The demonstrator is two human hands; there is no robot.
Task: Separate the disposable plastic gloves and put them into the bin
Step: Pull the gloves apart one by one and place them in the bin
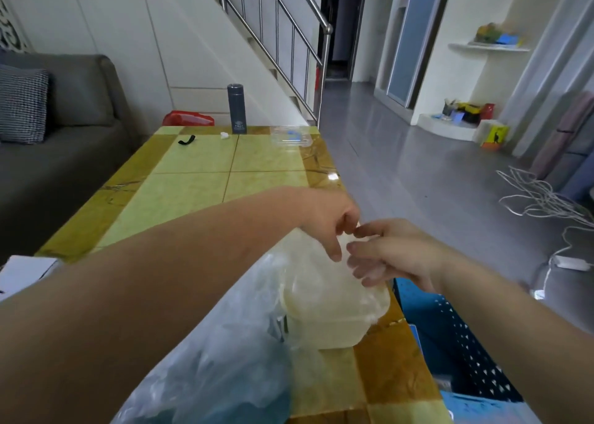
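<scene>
Crinkled bag [225,359] nearest; beyond, left fingers [334,250] pinch a filmy glove [344,242] (surely light, clingy, slippery; best taken edgewise); right fingers [369,250] hold unclear.

A dark flask [236,108], black strap [186,140] and clear box [291,136] sit at the table's [199,179] far end, near a grey sofa [64,127].

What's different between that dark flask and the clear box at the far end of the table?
The flask is dark, opaque and stands tall and upright; the clear box is see-through, low and flat. The clear box shows something blue inside, while the flask's contents are hidden. Both sit at the far end of the table.
</scene>
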